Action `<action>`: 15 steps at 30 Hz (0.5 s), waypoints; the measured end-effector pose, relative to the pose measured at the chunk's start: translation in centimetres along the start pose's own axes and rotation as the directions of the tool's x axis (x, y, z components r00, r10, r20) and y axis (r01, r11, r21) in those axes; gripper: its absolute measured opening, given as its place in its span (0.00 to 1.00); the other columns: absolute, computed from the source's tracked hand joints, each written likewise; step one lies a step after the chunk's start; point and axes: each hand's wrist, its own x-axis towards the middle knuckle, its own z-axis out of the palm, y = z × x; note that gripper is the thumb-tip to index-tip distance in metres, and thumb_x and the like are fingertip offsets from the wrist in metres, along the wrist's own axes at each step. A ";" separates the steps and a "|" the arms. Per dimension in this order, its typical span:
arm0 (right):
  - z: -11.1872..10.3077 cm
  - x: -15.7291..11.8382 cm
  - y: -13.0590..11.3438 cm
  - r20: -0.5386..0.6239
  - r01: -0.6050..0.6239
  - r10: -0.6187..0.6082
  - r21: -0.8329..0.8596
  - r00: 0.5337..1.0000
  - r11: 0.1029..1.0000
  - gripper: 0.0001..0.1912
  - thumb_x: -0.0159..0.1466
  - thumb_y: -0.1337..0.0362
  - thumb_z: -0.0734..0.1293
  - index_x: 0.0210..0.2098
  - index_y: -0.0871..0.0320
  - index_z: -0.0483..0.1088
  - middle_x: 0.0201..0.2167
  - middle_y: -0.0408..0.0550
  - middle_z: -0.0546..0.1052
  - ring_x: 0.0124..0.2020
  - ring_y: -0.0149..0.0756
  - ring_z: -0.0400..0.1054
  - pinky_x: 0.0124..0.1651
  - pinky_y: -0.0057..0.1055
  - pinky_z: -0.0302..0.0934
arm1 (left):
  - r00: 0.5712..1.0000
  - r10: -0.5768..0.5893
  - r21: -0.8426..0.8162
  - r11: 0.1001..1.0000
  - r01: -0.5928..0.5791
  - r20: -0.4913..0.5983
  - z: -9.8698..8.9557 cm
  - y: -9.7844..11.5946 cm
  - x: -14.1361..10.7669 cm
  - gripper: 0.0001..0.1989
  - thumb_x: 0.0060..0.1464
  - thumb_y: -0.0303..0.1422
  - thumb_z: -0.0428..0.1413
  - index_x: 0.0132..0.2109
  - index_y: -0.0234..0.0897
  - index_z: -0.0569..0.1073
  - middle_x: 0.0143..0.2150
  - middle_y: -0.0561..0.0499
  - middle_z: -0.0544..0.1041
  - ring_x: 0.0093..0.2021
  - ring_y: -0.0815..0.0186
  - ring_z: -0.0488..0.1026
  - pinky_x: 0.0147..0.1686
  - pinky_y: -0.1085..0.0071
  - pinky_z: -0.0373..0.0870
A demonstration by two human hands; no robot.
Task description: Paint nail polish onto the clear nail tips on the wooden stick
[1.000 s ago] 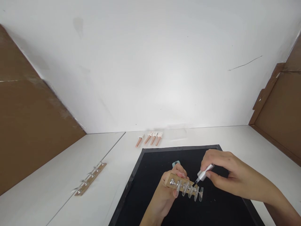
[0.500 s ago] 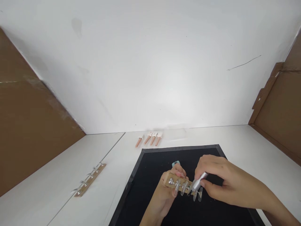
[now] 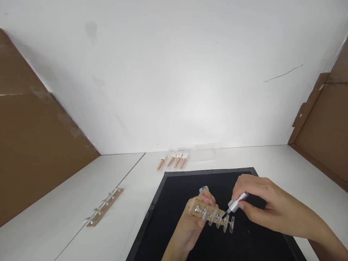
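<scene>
Bracing a wooden strip (image 3: 205, 206), the left hand (image 3: 190, 226) I watch from afar has its fingers curled closed around the strip's left end. The right hand (image 3: 274, 203) pinches a silver-handled brush (image 3: 237, 203) between thumb and fingers, with almost no gap. Both are above a black mat (image 3: 174, 203) on the white desk (image 3: 144, 192), well in from the desk's far edge.

I judge the strip is tilted so that its clear nails (image 3: 218, 222) stand free of the holding fingers, and the brush slants so its dark end can reach them. I cannot tell whether it touches.

Counting, I find two hands, one brush and five nails on the held strip. A second strip (image 3: 103, 211) lies toward the desk's left edge, its own nails too small to count surely. Four pink-and-white bottles (image 3: 178, 161) lie by the desk's far edge, three together and one just apart, near the mat's far left corner. One teal object (image 3: 203, 188) shows beyond the left fingers, mostly hidden; I cannot tell if it is held.
</scene>
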 end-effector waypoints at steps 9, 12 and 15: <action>0.1 -0.1 -0.3 0.058 0.006 -0.007 0.005 0.998 1.000 0.10 0.59 0.76 0.60 0.34 0.55 0.67 0.30 0.42 0.73 0.31 0.31 0.68 0.35 0.28 0.62 | 1.000 0.014 -0.006 1.000 -0.014 0.014 0.3 0.1 0.2 0.12 0.33 0.38 0.67 0.30 0.44 0.78 0.30 0.55 0.64 0.31 0.70 0.65 0.34 0.70 0.63; 0.1 -0.1 -0.2 0.020 -0.008 0.008 -0.025 1.000 1.000 0.10 0.59 0.75 0.60 0.34 0.55 0.67 0.31 0.42 0.74 0.32 0.32 0.68 0.35 0.28 0.61 | 1.000 0.012 0.003 1.000 -0.012 0.008 0.2 0.0 -0.1 0.12 0.33 0.39 0.67 0.30 0.44 0.78 0.30 0.55 0.64 0.32 0.69 0.65 0.36 0.69 0.62; -0.1 -0.1 0.0 0.010 -0.034 0.035 -0.046 0.999 0.998 0.09 0.60 0.73 0.60 0.35 0.54 0.67 0.32 0.43 0.74 0.33 0.33 0.68 0.34 0.29 0.61 | 1.000 -0.001 -0.005 1.000 0.001 0.016 0.1 0.0 -0.2 0.13 0.32 0.39 0.67 0.30 0.45 0.78 0.30 0.55 0.64 0.32 0.68 0.65 0.34 0.68 0.62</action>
